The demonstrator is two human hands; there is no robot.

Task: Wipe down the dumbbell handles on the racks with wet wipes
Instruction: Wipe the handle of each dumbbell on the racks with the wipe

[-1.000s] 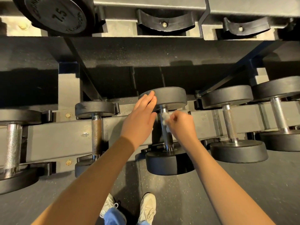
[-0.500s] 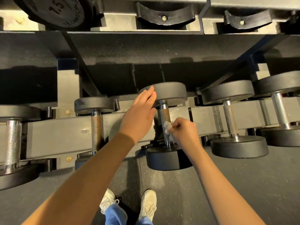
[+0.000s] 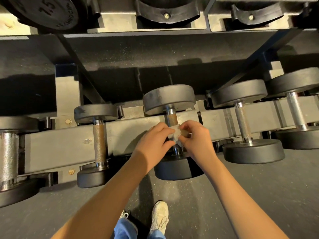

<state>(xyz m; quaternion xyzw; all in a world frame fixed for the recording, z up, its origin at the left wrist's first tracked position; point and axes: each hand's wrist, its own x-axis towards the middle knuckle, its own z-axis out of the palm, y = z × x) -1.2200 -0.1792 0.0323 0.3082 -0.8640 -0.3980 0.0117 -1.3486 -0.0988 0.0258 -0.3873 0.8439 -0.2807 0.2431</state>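
since only the head camera looks down on this moment, everything comes from that one steep view over the lower rack rail [image 3: 60,145]. both hands meet over the middle dumbbell [image 3: 172,169], which lies in its cradle with one head far and one head near. the left hand [image 3: 155,138] has its fingers curled in, pinching the left side of the crumpled white wet wipe [image 3: 176,133], and the right hand [image 3: 195,138] pinches the wipe's right side between thumb and bent fingers. the wipe sits right over the nearer half of the dumbbell handle [image 3: 172,119], whose bare far half looks brownish and knurled. whether the wipe actually touches the metal is hidden by the fingers. holding it with two hands like this looks like a regrip or refold, probably to present a cleaner face or to wrap it around the bar, so the wiping of this handle seems underway, not finished. neighbouring handles, a rusty one to the left [image 3: 99,144] and a shinier one to the right [image 3: 242,125], lie parallel and close enough to reach next. above, the upper shelf shows an empty cradle [image 3: 167,12] and a plate marked 7.5 [image 3: 46,11]. white shoes [image 3: 159,214] stand on the dark floor below.
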